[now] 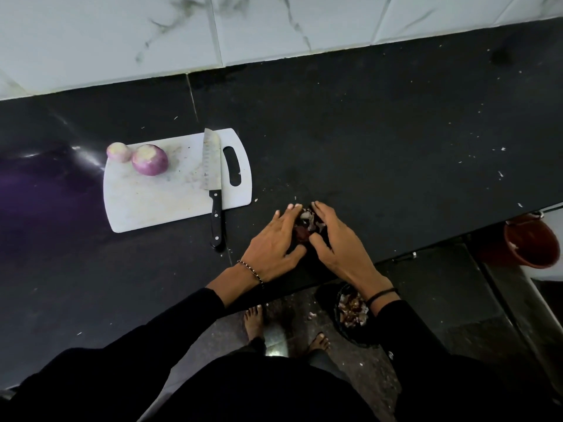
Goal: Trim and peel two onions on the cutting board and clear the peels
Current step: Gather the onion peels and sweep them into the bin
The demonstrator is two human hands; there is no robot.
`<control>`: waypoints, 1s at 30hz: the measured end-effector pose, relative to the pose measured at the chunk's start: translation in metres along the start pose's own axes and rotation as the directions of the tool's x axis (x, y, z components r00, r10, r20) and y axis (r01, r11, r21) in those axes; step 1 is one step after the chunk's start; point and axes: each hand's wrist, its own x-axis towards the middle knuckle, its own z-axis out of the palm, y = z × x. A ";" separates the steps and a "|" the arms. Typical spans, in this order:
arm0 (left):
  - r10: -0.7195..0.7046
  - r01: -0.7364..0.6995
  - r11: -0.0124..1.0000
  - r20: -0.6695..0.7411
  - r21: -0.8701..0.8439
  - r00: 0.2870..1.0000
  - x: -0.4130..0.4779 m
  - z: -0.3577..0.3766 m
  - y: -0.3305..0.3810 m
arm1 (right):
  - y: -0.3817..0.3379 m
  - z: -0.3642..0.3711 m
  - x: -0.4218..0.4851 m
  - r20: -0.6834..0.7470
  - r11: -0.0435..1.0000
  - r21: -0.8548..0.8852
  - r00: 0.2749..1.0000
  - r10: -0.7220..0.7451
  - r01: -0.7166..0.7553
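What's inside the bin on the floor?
Onion peels lie in the bin; the right sleeve covers its right side, so the rest is hidden.

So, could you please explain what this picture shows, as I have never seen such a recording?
There is no machine here: a person wears a camera on the head, so the picture looks down over their own arms. The left hand and right hand work on a black counter, fingers fairly straight, pressing a small pile of onion peels together between them; neither grips anything. To the left lies a white cutting board with a large onion and a small onion, both peeled, at its far left. A knife lies with its blade on the board, handle past the near edge. On the floor below, a dark bin holds more peels.
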 end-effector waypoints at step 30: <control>0.035 -0.038 0.999 -0.096 -0.028 0.995 0.005 0.003 -0.011 | -0.002 0.023 -0.010 -0.173 0.999 0.010 0.984 0.044 -0.042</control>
